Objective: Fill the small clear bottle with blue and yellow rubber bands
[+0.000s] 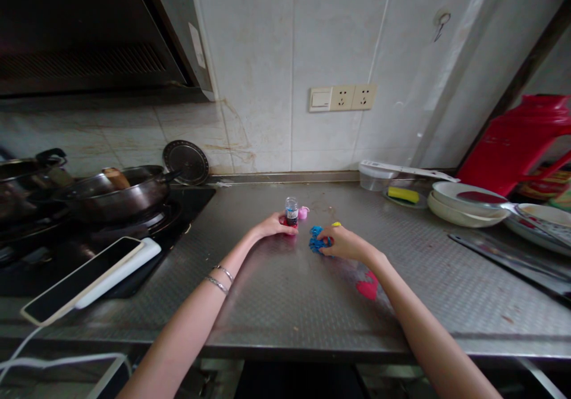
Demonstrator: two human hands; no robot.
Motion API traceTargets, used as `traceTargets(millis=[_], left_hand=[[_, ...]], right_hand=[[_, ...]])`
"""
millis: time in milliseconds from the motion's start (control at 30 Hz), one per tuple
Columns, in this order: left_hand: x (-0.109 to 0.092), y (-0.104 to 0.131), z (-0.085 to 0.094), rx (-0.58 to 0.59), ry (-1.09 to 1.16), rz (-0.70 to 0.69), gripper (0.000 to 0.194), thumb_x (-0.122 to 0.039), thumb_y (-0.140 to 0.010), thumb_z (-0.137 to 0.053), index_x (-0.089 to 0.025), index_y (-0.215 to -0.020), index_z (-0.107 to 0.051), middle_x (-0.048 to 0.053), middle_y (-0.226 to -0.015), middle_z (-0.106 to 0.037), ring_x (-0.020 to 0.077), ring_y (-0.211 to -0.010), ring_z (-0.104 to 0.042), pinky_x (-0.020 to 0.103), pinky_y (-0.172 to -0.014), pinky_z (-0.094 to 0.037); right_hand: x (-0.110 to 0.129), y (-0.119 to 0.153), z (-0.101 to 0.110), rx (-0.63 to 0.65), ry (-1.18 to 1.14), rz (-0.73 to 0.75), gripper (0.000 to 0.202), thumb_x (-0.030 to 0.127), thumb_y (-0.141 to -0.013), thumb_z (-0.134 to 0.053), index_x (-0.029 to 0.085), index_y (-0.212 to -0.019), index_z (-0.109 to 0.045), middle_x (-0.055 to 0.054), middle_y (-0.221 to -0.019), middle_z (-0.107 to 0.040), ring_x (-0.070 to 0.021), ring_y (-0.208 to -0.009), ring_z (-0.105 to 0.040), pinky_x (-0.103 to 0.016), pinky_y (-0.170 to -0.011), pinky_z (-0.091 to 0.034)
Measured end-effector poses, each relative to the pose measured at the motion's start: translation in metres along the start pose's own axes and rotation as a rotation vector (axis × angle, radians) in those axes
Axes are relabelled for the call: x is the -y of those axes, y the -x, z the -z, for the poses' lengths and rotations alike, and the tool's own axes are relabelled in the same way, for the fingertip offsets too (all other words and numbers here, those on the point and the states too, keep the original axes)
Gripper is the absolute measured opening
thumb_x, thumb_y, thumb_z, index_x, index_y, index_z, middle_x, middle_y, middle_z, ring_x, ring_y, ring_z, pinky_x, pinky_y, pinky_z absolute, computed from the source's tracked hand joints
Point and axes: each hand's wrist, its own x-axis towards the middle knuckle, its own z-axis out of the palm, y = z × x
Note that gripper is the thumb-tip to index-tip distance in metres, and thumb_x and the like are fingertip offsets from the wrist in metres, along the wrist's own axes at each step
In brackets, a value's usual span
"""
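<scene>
A small clear bottle (291, 210) with a dark label and a red base stands upright on the metal counter (267, 292). Fingers of my left hand (273, 225) are wrapped round its lower part. Just right of the bottle sits a small pink cap-like piece (303, 213). My right hand (341, 242) has its fingertips on a pile of small blue pieces (316, 240). A bit of yellow (336, 224) shows at its far side. Nearer the right forearm lies a flat red-pink shape (367, 286).
At the left are a pan (120, 200) on the stove and a phone (82, 277) by the counter edge. On the right stand stacked bowls (466, 209), a yellow sponge (402, 195), a long dark utensil (504, 265) and a red thermos (513, 143).
</scene>
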Motion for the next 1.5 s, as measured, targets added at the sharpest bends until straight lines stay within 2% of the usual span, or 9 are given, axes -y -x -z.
traceTargets(millis=[100,200,367,600,800,1000,1233,1400,1500], left_hand=[[-0.011,0.006,0.007,0.117,-0.002,-0.015,0.035,-0.019,-0.059,-0.071,-0.012,-0.092,-0.061,0.005,-0.087,-0.063,0.0148,-0.083,-0.055,0.029,-0.083,-0.039],[-0.016,0.009,0.012,0.148,0.011,-0.022,0.037,-0.017,-0.059,-0.071,-0.013,-0.095,-0.061,0.004,-0.092,-0.063,0.0163,-0.089,-0.054,0.031,-0.087,-0.036],[-0.008,0.004,0.009,0.075,0.044,-0.035,0.040,-0.017,-0.055,-0.073,-0.013,-0.093,-0.060,0.004,-0.087,-0.063,0.0160,-0.087,-0.055,0.032,-0.086,-0.036],[0.013,-0.007,0.002,-0.146,-0.007,-0.052,0.046,-0.019,-0.050,-0.076,-0.011,-0.090,-0.055,0.001,-0.077,-0.059,0.0107,-0.072,-0.053,0.027,-0.075,-0.041],[0.021,-0.010,0.002,-0.170,-0.152,-0.067,0.035,-0.028,-0.055,-0.073,-0.010,-0.081,-0.058,0.001,-0.072,-0.059,0.0101,-0.065,-0.051,0.026,-0.068,-0.041],[0.019,-0.008,0.000,-0.180,-0.162,-0.079,0.032,-0.030,-0.057,-0.072,-0.009,-0.077,-0.058,0.000,-0.067,-0.059,0.0097,-0.062,-0.052,0.024,-0.064,-0.041],[0.017,-0.010,-0.004,-0.219,-0.113,-0.060,0.034,-0.027,-0.054,-0.074,-0.010,-0.079,-0.058,0.000,-0.070,-0.060,0.0104,-0.063,-0.052,0.025,-0.065,-0.042],[0.012,-0.010,-0.007,-0.191,-0.133,-0.078,0.034,-0.025,-0.056,-0.073,-0.009,-0.082,-0.060,0.002,-0.072,-0.062,0.0120,-0.067,-0.054,0.026,-0.069,-0.042],[0.006,-0.008,-0.010,-0.201,-0.176,-0.072,0.033,-0.024,-0.056,-0.072,-0.009,-0.083,-0.061,0.002,-0.074,-0.062,0.0132,-0.070,-0.054,0.027,-0.071,-0.042]], right_hand=[[-0.001,-0.001,-0.001,-0.006,0.005,0.007,0.022,0.031,-0.068,-0.058,0.020,-0.086,-0.065,-0.003,-0.077,-0.063,-0.0125,-0.066,-0.053,-0.022,-0.061,-0.037],[-0.003,-0.001,-0.003,-0.009,0.014,0.009,0.018,0.030,-0.068,-0.058,0.020,-0.082,-0.065,-0.002,-0.074,-0.062,-0.0118,-0.062,-0.052,-0.021,-0.058,-0.036],[-0.003,-0.002,-0.003,-0.033,-0.009,0.019,0.016,0.027,-0.068,-0.057,0.019,-0.079,-0.065,-0.001,-0.071,-0.061,-0.0113,-0.061,-0.051,-0.021,-0.057,-0.034],[-0.002,-0.004,-0.004,-0.083,-0.066,0.033,0.015,0.026,-0.068,-0.056,0.016,-0.075,-0.065,-0.001,-0.067,-0.060,-0.0107,-0.060,-0.049,-0.021,-0.057,-0.035],[0.000,-0.004,-0.003,-0.092,-0.100,0.027,0.017,0.028,-0.070,-0.053,0.016,-0.074,-0.066,-0.002,-0.066,-0.060,-0.0119,-0.061,-0.051,-0.022,-0.058,-0.037],[0.001,0.000,0.003,-0.155,-0.155,0.002,0.021,0.029,-0.071,-0.052,0.016,-0.076,-0.067,-0.002,-0.065,-0.061,-0.0122,-0.061,-0.052,-0.022,-0.059,-0.039],[0.001,-0.003,0.025,-0.286,-0.292,0.028,0.026,0.034,-0.071,-0.053,0.014,-0.080,-0.067,-0.003,-0.071,-0.064,-0.0138,-0.067,-0.054,-0.024,-0.065,-0.041],[0.008,-0.029,0.054,-0.363,-0.274,0.064,0.028,0.036,-0.069,-0.056,0.013,-0.081,-0.068,-0.003,-0.071,-0.064,-0.0138,-0.067,-0.054,-0.024,-0.064,-0.041],[0.020,-0.050,0.074,-0.361,-0.243,0.086,0.026,0.035,-0.068,-0.057,0.014,-0.079,-0.068,-0.002,-0.069,-0.064,-0.0125,-0.065,-0.054,-0.023,-0.061,-0.040]])
